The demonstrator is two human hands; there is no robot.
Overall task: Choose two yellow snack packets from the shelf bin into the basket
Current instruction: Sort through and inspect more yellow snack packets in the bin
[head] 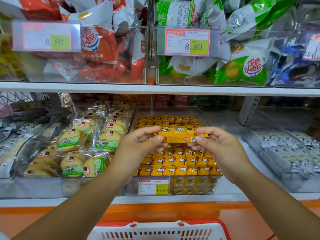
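A white shelf (103, 87) runs across the whole view, with a lower shelf whose front edge (52, 202) sits above an orange band. On the upper shelf stand clear bins heaped with large bags: red and white ones (103, 49) to the left, green and white ones (242, 70) to the right, each bin carrying a price label reading 8.80. On the lower shelf, a clear bin of round biscuits in transparent wrappers (72, 144) lies at the left, and a bin of black-and-white printed packets (285, 149) lies at the right. Between them is the clear shelf bin (173, 110), packed with rows of small yellow snack packets (181, 161). At the bottom edge of the view, directly below this bin and well apart from it, the red and white basket (155, 224) shows only its rim and slotted wall. Both bare forearms reach up from the lower corners. The left hand (138, 144) and the right hand (220, 144) meet above the middle of the shelf bin, each with thumb and curled fingers pinching one end of a yellow snack packet (178, 135), which is held level and lengthwise between them, lifted clear of the rows beneath. Whether a second packet lies against it cannot be told. A small price label (153, 186) reading 15.80 is fixed to the shelf bin's front wall.
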